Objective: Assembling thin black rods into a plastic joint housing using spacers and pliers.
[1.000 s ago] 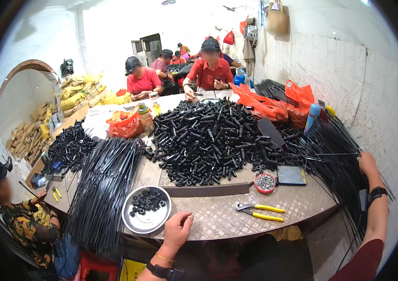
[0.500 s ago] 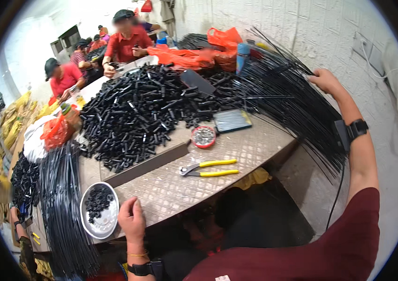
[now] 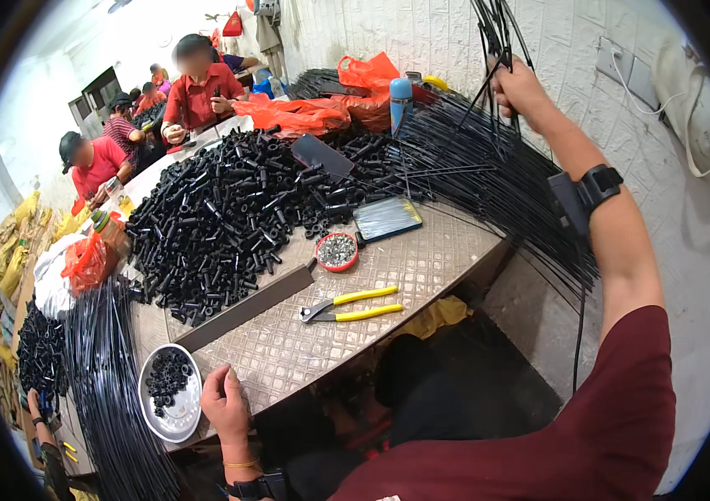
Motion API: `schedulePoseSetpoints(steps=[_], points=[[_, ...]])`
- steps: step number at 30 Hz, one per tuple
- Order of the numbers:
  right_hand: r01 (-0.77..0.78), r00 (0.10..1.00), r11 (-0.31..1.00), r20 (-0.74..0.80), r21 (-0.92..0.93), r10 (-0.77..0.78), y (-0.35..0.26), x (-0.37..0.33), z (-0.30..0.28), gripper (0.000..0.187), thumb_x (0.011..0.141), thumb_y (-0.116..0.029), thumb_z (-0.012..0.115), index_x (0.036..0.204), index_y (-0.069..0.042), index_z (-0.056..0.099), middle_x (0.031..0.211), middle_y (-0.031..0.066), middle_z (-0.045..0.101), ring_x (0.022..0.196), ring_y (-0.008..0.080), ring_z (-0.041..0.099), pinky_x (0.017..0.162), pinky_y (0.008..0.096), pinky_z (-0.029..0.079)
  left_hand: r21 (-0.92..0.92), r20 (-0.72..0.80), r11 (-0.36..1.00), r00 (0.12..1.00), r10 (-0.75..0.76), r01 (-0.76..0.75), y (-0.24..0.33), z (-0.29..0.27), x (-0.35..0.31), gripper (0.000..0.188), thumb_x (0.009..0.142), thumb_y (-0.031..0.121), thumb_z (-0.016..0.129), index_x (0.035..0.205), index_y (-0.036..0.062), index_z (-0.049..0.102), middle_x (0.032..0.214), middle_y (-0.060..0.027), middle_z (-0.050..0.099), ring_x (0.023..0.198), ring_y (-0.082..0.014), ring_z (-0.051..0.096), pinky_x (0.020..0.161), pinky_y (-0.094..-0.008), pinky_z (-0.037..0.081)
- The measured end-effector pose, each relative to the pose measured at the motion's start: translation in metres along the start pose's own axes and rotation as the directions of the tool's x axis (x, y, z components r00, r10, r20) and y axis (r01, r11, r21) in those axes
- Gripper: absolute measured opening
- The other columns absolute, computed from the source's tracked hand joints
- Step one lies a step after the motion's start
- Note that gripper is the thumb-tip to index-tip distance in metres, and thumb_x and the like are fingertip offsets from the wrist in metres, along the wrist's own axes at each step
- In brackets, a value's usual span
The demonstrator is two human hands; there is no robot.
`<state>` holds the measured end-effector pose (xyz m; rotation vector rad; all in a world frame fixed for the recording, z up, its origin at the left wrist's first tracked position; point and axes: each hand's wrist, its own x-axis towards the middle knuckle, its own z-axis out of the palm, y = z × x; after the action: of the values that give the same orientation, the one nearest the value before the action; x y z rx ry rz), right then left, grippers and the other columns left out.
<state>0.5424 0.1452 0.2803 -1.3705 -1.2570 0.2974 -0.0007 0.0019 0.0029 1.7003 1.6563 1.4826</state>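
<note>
My right hand [image 3: 523, 93] is raised at the upper right, its fingers wrapped round several long thin black cables [image 3: 501, 37] that stick up above the fist. Below it a large bundle of the same black cables [image 3: 480, 154] lies across the table's right end and hangs over the edge. My left hand [image 3: 225, 409] is at the table's near edge, beside a white bowl [image 3: 190, 423] holding small black rings [image 3: 169, 376]. Its fingers are curled in and I see nothing in them. Yellow-handled cutting pliers [image 3: 351, 304] lie on the table, touched by neither hand.
A big heap of short black tubular parts [image 3: 213, 217] fills the middle behind a low brown strip [image 3: 242, 309]. Near it are a red-rimmed dish of small metal pieces [image 3: 337, 251], a flat box [image 3: 387, 220] and a blue bottle [image 3: 401, 102]. More cables [image 3: 104, 359] hang at left. Co-workers sit beyond.
My right hand has risen up and to the left, now lifting several cables out of the bundle. My left hand stays by the bowl. The view has shifted slightly.
</note>
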Motion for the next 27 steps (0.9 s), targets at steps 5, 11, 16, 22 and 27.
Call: schedulePoseSetpoints(steps=[5, 11, 16, 22, 27], points=[[0.101, 0.988, 0.959, -0.142, 0.264, -0.065, -0.009, -0.031, 0.045, 0.025, 0.097, -0.032, 0.044, 0.089, -0.009, 0.047, 0.065, 0.0, 0.047, 0.046, 0.0076, 0.04, 0.037, 0.024, 0.03, 0.039, -0.03, 0.999, 0.999, 0.014, -0.013, 0.006, -0.004, 0.0, 0.016, 0.088, 0.011, 0.058, 0.093, -0.0039, 0.062, 0.078, -0.0068, 0.062, 0.069, -0.012, 0.054, 0.065, -0.0256, 0.045], [0.256, 0.966, 0.917, -0.062, 0.306, -0.25, 0.092, -0.089, 0.109, 0.008, 0.094, -0.014, 0.049, 0.091, -0.007, 0.052, 0.061, -0.0026, 0.046, 0.045, 0.0092, 0.042, 0.039, 0.0256, 0.031, 0.077, -0.028, 0.992, 0.995, 0.1, -0.098, -0.001, -0.003, -0.004, 0.015, 0.087, 0.01, 0.057, 0.092, -0.0032, 0.063, 0.079, -0.012, 0.064, 0.074, -0.0207, 0.061, 0.068, -0.0301, 0.048], [0.306, 0.858, 0.928, 0.361, 0.212, -0.365, -0.014, -0.14, 0.097, 0.02, 0.096, -0.026, 0.052, 0.092, -0.006, 0.055, 0.064, -0.0066, 0.044, 0.054, 0.0027, 0.037, 0.048, 0.0201, 0.032, -0.219, 0.064, 0.975, 0.998, -0.011, 0.025, 0.024, -0.015, 0.0, 0.017, 0.089, 0.012, 0.059, 0.097, -0.0022, 0.062, 0.08, -0.0017, 0.061, 0.071, -0.0079, 0.057, 0.066, -0.0212, 0.046], [0.368, 0.767, 0.929, 0.549, 0.049, -0.332, -0.041, -0.145, 0.092, 0.033, 0.093, -0.035, 0.057, 0.083, -0.003, 0.055, 0.062, -0.0043, 0.044, 0.057, 0.0059, 0.039, 0.051, 0.025, 0.035, -0.494, 0.226, 0.869, 0.968, 0.11, 0.016, 0.138, -0.026, -0.011, 0.021, 0.088, 0.004, 0.058, 0.108, -0.0037, 0.061, 0.095, -0.006, 0.065, 0.085, -0.0095, 0.059, 0.077, -0.0224, 0.047], [0.502, 0.685, 0.863, 0.635, -0.055, -0.358, -0.063, -0.167, 0.094, 0.027, 0.087, -0.026, 0.063, 0.089, 0.001, 0.058, 0.068, 0.0108, 0.054, 0.063, 0.019, 0.05, 0.059, 0.0318, 0.041, -0.498, 0.247, 0.801, 0.831, 0.498, -0.331, 0.204, -0.031, -0.027, 0.04, 0.084, 0.008, 0.061, 0.122, -0.003, 0.054, 0.122, -0.0116, 0.056, 0.112, -0.0217, 0.053, 0.093, -0.0327, 0.041]])
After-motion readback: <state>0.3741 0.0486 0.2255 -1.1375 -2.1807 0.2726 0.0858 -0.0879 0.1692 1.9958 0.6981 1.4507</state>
